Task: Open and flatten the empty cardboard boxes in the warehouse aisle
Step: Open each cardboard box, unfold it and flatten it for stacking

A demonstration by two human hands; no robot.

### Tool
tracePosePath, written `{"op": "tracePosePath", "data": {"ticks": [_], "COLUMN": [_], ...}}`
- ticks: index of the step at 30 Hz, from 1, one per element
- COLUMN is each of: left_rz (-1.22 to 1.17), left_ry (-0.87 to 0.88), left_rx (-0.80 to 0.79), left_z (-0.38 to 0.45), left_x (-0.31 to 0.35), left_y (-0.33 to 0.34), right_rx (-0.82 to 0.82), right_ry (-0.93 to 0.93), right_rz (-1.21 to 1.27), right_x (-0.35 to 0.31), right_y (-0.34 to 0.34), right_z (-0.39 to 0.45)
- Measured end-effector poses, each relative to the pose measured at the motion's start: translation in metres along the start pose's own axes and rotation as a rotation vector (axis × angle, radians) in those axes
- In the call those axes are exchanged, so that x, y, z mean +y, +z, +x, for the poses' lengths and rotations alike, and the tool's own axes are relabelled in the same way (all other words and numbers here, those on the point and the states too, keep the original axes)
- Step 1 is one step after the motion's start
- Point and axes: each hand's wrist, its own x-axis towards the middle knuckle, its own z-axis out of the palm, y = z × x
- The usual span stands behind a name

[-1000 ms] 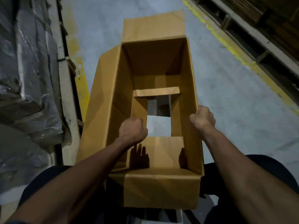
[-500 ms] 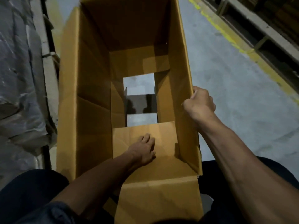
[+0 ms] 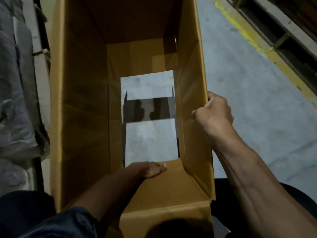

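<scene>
While your right hand (image 3: 213, 112) clenches the box (image 3: 82, 107) wall's top edge, your left hand (image 3: 151, 170) presses flat — fingers straight — on the near bottom flap below that grip. Light, bendy cardboard, standing on the floor (image 3: 248, 100) — take it by the edges, I'd say.

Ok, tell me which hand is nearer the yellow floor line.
Right. The right hand grips the cardboard box's right wall, on the side facing the yellow floor line; the left hand presses a flap inside the box.
</scene>
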Motion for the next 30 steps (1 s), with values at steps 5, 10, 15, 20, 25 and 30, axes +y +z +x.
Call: {"op": "tracePosePath", "data": {"ticks": [5, 10, 15, 20, 25, 30], "left_rz": [-0.183, -0.039, -0.107, -0.278, -0.218, 0.045], "left_ry": [-0.074, 0.095, 0.121, 0.143, 0.193, -0.028], "left_rx": [-0.159, 0.206, 0.367, 0.531, 0.980, 1.313], "left_z": [-0.007, -0.009, -0.043, -0.125, -0.254, -0.366], "left_x": [-0.008, -0.019, -0.017, -0.007, 0.016, 0.011], "left_y": [-0.005, -0.018, -0.065, -0.112, -0.154, -0.193], "right_rx": [0.004, 0.002, -0.036, -0.049, -0.069, -0.042], "right_ry": [0.042, 0.044, 0.104, 0.165, 0.173, 0.166], "right_rz": [0.011, -0.081, -0.138, -0.214, -0.257, -0.242], "right_x": [0.003, -0.004, -0.024, -0.072, -0.151, -0.223], "right_y": [0.006, 0.023, 0.036, 0.016, -0.043, -0.109], "right_z": [0.007, 0.017, 0.023, 0.007, -0.012, -0.034]}}
